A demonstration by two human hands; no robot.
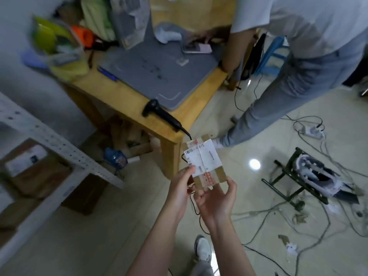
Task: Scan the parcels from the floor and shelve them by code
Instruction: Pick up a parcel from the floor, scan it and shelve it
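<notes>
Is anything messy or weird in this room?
Yes. Loose cables sprawl tangled across the floor on the right, with torn paper scraps among them. The scanner lies right at the table edge.

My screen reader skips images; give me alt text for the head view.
The left hand and right hand hold a labelled cardboard parcel over the floor. A black scanner lies on the wooden table beyond; a shelf stands left.
</notes>
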